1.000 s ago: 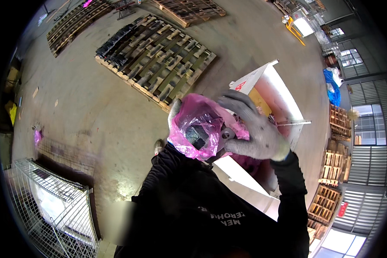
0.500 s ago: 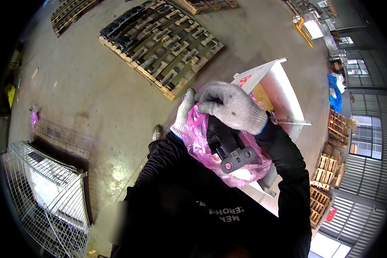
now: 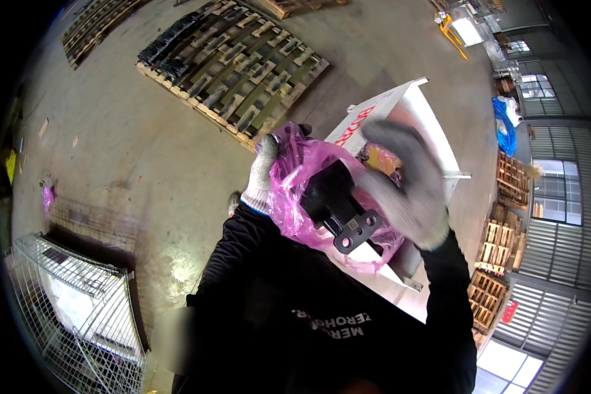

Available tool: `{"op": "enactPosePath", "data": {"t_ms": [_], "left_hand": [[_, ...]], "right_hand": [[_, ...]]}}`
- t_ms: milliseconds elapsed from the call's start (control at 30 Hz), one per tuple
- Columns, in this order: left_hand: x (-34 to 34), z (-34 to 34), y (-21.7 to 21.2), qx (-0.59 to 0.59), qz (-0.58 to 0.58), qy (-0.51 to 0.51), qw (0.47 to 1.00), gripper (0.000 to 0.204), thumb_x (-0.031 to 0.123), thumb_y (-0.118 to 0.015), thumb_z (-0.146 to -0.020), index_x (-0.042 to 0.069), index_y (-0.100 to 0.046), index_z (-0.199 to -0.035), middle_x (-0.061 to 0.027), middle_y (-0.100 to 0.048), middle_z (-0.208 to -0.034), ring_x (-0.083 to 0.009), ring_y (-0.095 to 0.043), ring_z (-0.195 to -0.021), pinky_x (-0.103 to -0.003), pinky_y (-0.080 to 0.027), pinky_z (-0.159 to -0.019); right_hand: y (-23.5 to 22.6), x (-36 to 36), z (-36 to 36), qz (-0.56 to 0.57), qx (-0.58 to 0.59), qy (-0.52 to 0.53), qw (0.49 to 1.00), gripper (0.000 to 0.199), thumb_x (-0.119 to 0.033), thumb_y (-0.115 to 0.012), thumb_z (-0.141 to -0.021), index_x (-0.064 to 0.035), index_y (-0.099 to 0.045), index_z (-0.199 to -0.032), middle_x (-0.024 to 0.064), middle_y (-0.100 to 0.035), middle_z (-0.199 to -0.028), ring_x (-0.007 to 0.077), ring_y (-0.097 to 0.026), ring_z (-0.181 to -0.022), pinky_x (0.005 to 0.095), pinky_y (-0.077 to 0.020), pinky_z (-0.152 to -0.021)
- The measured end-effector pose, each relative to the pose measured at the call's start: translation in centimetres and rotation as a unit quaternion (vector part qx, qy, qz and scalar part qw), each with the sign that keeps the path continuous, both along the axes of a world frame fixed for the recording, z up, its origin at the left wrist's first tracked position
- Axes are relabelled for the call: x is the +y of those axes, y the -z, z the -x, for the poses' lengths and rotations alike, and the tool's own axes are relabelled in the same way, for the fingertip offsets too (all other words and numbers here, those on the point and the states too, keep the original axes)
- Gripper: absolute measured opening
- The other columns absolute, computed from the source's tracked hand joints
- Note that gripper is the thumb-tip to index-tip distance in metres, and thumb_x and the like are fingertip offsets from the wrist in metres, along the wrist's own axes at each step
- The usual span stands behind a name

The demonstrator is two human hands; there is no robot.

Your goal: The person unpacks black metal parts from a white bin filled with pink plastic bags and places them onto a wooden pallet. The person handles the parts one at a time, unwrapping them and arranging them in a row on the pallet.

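A black metal part (image 3: pixel 335 197) lies partly wrapped in a crumpled pink plastic bag (image 3: pixel 292 210), in front of my chest. Its flat end plate (image 3: pixel 359 233), with round holes, sticks out of the bag toward me. My left hand (image 3: pixel 264 171), in a grey knit glove, grips the bag from the left side; its fingers are partly hidden behind the plastic. On the right, my gloved right hand (image 3: pixel 410 187) is smeared by motion, its thumb and fingers apart. It hovers beside the bag, and I see nothing held in it.
Just beyond the bag stands a white open container (image 3: pixel 433 131) with red lettering and bagged items inside. A wooden pallet (image 3: pixel 243 72) with dark parts along one edge lies farther off. A wire mesh cage (image 3: pixel 92 322) stands at the lower left. Stacked pallets (image 3: pixel 499 246) line the right wall.
My right hand has let go of the bag's upper edge and swung right, its fingers spreading. The bag now lies more open around the black part. My left hand still grips the bag.
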State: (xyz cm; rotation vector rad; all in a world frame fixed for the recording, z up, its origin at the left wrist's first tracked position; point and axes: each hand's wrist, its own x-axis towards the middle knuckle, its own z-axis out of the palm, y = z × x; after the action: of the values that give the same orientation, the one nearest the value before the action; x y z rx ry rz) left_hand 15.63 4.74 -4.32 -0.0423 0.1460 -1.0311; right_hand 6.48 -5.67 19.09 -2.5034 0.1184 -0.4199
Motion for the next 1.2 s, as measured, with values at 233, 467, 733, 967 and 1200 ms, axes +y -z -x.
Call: {"op": "enactPosePath", "data": {"t_ms": [233, 467, 733, 967, 1200], "left_hand": [[1.5, -1.7, -0.9, -0.091, -0.055, -0.063, 0.992, 0.063, 0.053, -0.054, -0.094, 0.003, -0.048, -0.133, -0.0185, -0.054, -0.132, -0.0355, -0.058, -0.114, -0.051, -0.052, -0.095], [-1.2, -0.8, -3.3, -0.1, -0.067, -0.008, 0.993, 0.068, 0.055, -0.058, -0.091, -0.001, -0.051, -0.129, -0.0174, -0.062, -0.116, -0.0317, -0.064, -0.104, -0.046, -0.055, -0.09], [-1.4, -1.2, -3.6, -0.157, -0.084, 0.027, 0.984, 0.073, 0.057, -0.06, -0.089, -0.002, -0.049, -0.132, -0.0175, -0.06, -0.122, -0.0307, -0.062, -0.109, -0.046, -0.052, -0.096], [-4.0, -4.4, -0.6, -0.209, -0.069, 0.095, 0.971, 0.053, 0.038, -0.059, -0.096, 0.001, -0.051, -0.133, -0.0135, -0.063, -0.118, -0.0256, -0.064, -0.104, -0.042, -0.053, -0.095], [-0.2, -2.1, -1.7, -0.401, -0.333, 0.035, 0.853, 0.085, 0.047, -0.069, -0.088, -0.002, -0.033, -0.146, -0.0204, -0.039, -0.148, -0.0281, -0.04, -0.135, -0.036, -0.032, -0.112]], "right_hand": [[0.2, 0.2, 8.1, -0.151, 0.217, 0.031, 0.964, 0.012, -0.009, -0.069, -0.087, 0.0016, -0.066, -0.09, 0.0101, -0.07, -0.089, 0.0175, -0.067, -0.076, 0.0306, -0.0527, -0.069], [7.8, -3.4, 11.5, -0.72, 0.271, 0.115, 0.628, 0.064, -0.052, -0.055, -0.094, -0.0036, -0.047, -0.134, 0.0166, -0.061, -0.116, 0.0281, -0.061, -0.104, 0.0435, -0.0485, -0.092], [8.6, -0.2, 8.1, -0.893, 0.224, 0.088, 0.381, 0.085, -0.052, -0.062, -0.085, -0.0095, -0.029, -0.15, 0.0247, -0.043, -0.144, 0.0514, -0.043, -0.128, 0.0715, -0.0307, -0.105], [9.2, 2.0, 7.8, -0.753, 0.174, 0.156, 0.615, 0.039, -0.011, -0.078, -0.074, 0.0024, -0.064, -0.107, 0.0181, -0.069, -0.096, 0.0318, -0.069, -0.085, 0.0469, -0.0584, -0.075], [14.8, 0.0, 10.6, -0.912, 0.093, 0.262, 0.302, 0.029, -0.005, -0.048, -0.085, 0.015, -0.051, -0.106, 0.0321, -0.057, -0.107, 0.0468, -0.057, -0.106, 0.0626, -0.0467, -0.097]]}}
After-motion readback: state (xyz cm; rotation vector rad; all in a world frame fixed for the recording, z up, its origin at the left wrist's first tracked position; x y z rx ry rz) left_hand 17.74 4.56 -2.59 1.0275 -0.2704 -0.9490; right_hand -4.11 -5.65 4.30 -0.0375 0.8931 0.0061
